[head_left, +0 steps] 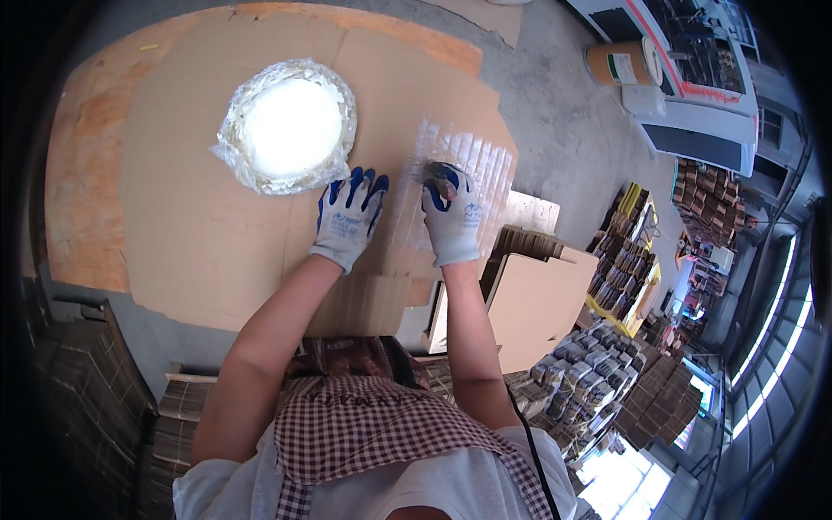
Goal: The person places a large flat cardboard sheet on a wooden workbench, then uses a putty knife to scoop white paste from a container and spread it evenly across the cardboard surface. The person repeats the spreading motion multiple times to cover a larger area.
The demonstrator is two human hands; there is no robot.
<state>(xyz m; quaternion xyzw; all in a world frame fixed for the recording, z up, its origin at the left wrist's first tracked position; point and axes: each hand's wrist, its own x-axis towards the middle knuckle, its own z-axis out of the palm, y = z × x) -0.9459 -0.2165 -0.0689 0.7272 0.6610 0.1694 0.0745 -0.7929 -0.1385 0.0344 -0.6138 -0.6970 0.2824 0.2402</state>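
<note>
A large flat sheet of brown cardboard (217, 217) lies on the work surface in front of me. My left hand (349, 217), in a grey glove with blue fingertips, presses flat on the cardboard with fingers spread. My right hand (451, 212), gloved the same way, is closed around a brush (431, 171) whose head touches a wet, shiny patch of glue (464, 152) on the cardboard. A round basin of white glue (290, 126), lined with crinkled clear plastic, sits on the sheet just beyond my left hand.
An orange-brown board (78, 173) lies under the cardboard at the left. Folded brown boxes (537, 295) and stacks of small cardboard pieces (624, 251) stand to the right and below. A tan bucket (620, 62) sits on the grey floor at upper right.
</note>
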